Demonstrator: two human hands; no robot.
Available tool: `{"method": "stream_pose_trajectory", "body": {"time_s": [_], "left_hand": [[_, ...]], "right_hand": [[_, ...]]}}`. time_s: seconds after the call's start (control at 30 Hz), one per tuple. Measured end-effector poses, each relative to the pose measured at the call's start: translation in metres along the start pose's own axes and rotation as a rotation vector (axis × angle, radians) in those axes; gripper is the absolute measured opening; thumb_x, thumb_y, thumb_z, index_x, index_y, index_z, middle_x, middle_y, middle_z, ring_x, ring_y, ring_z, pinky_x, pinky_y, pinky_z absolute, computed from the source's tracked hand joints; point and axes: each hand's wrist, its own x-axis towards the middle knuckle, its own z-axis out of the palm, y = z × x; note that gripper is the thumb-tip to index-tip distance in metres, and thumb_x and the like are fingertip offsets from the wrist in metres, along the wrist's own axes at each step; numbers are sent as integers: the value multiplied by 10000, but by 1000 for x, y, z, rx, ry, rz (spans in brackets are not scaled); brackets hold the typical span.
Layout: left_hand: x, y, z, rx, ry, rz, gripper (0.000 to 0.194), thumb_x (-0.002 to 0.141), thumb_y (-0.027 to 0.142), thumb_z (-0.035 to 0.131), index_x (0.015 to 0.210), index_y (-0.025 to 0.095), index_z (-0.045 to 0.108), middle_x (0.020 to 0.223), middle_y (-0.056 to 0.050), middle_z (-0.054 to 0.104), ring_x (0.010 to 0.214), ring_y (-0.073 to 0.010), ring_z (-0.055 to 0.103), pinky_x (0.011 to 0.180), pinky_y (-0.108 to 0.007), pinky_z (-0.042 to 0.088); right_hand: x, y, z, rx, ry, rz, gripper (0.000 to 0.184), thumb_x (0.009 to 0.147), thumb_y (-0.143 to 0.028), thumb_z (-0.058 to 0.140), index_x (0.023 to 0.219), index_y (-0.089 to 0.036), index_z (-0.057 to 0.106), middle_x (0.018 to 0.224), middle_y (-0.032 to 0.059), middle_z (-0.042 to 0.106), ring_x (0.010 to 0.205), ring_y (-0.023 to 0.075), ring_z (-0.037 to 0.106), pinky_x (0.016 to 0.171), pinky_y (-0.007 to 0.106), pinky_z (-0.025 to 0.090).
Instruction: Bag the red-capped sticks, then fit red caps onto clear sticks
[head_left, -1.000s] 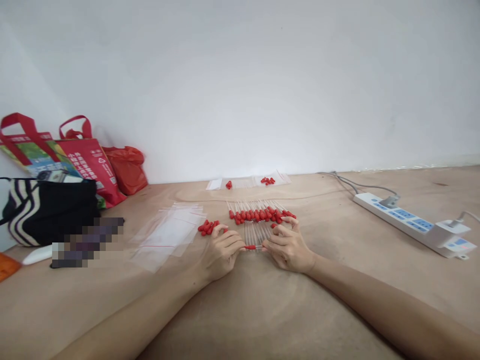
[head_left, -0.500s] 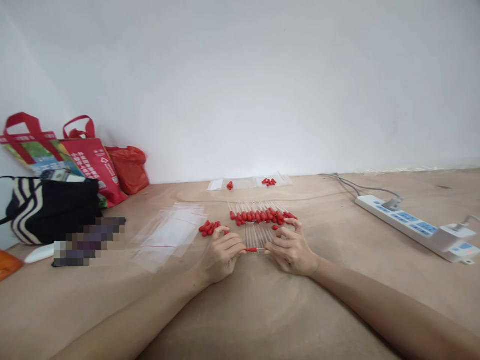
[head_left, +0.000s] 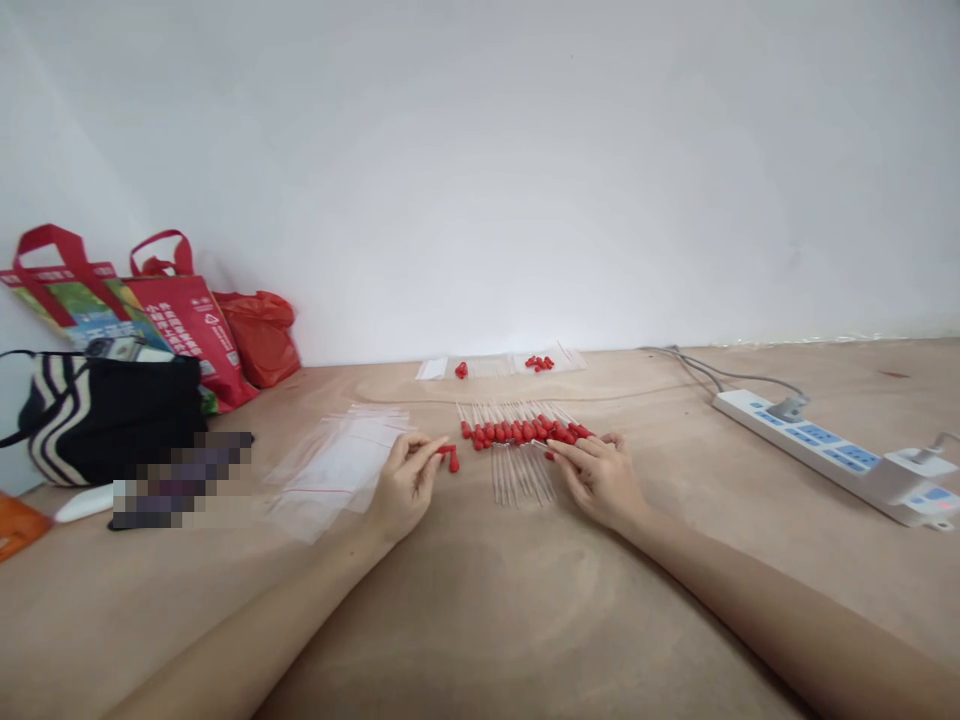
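A small, rubbery-looking red bulb (head_left: pixel 448 449) is being pinched by the left hand (head_left: pixel 403 490), with a second red bulb (head_left: pixel 454 465) showing just below it — whether the two are touching cannot be told. By the right hand (head_left: pixel 606 483), nearly closed, a thin, clear, stick-like tube (head_left: pixel 538 444) is apparently being held close to a row of red-bulbed clear tubes (head_left: pixel 517 433). Should the second bulb be brushed by the left hand, it could be sent rolling across the brown table (head_left: pixel 480 620). Were the thin tube being squeezed too hard or off its line, it could be bent or let slip. With the row being crowded by the right hand, its order could be spoiled — and the loose clear tubes (head_left: pixel 521 478) lying in front could be scattered. Farther left, overlapping clear plastic bags (head_left: pixel 330 465) are lying beside the left hand and could be dragged askew.
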Motion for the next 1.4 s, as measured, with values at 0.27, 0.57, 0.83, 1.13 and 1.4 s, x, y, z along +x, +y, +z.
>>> {"method": "stream_pose_trajectory", "body": {"time_s": [0.27,0.57,0.83,1.13,1.4], "left_hand": [[-1,-24,-2,90,-45,-254,179,781,252,505,933,158,512,784,-28,560,667,-141,535,635,-282,462],[9,-19,7,154,-235,-97,132,780,302,533,733,184,569,718,-17,607,736,-179,524,685,-317,391],[8,-14,3,144,-194,-68,172,806,322,487,783,187,592,755,-31,622,780,-184,519,719,-322,376],[53,-17,21,340,-432,-445,228,742,401,500,751,221,640,913,-61,629,953,-264,502,801,-401,353],[89,-19,46,380,-767,-794,364,704,477,468,539,198,634,406,-49,557,619,-232,608,733,-364,407]], "right_hand": [[2,1,7,-100,-53,79,183,776,-184,437,735,-196,614,615,-4,635,608,121,521,715,313,216],[1,-2,4,-89,-172,-40,213,805,-314,457,891,-215,625,744,24,652,766,163,505,794,355,210],[-1,-1,-6,-58,-268,-91,417,759,-534,473,993,-217,609,864,59,643,811,193,505,800,381,244],[0,8,-5,-92,-155,47,241,844,-296,398,860,-227,628,779,33,644,773,161,524,757,342,243],[2,21,4,-217,-217,134,180,786,-334,486,735,-225,620,710,15,630,731,167,523,696,327,239]]}}
